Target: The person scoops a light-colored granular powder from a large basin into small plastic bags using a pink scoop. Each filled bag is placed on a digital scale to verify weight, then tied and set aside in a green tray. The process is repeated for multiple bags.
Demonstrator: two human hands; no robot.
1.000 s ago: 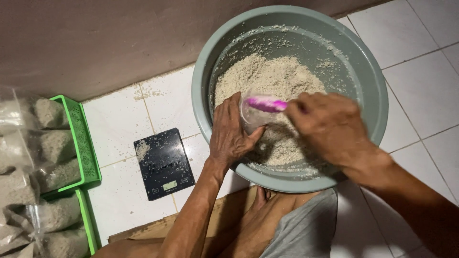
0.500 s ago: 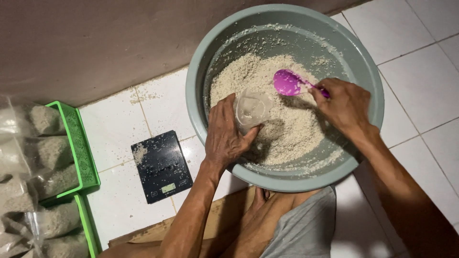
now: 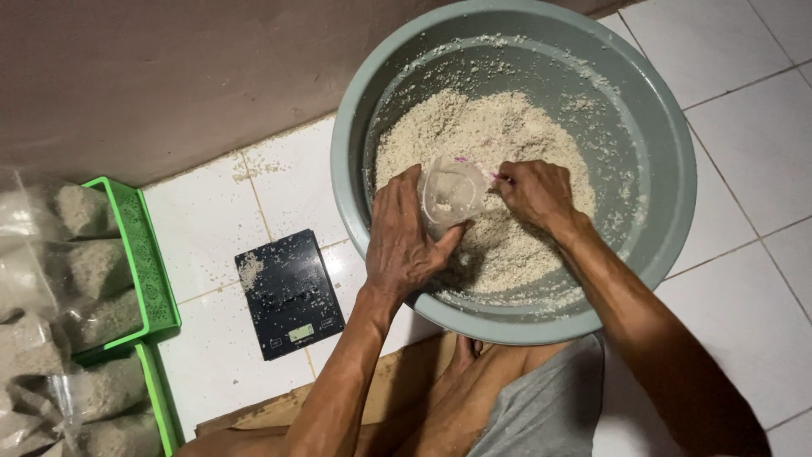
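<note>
My left hand (image 3: 404, 245) is curled round a small clear plastic bag (image 3: 451, 196), fingers and thumb pinching its side so the mouth stays open above the pale crumbly mix (image 3: 499, 144) heaped in the big grey-green basin (image 3: 677, 152). My right hand (image 3: 533, 193) is closed just beside the bag's mouth, knuckles up; only a sliver of pink shows at my fingers, probably the scoop handle (image 3: 501, 177), though I can't see it well enough to be sure. On the white tiled floor (image 3: 761, 127) to my left sits a black digital scale (image 3: 289, 294), dusted with crumbs, and beyond it green baskets (image 3: 145, 262) holding filled bags (image 3: 85, 271).
</note>
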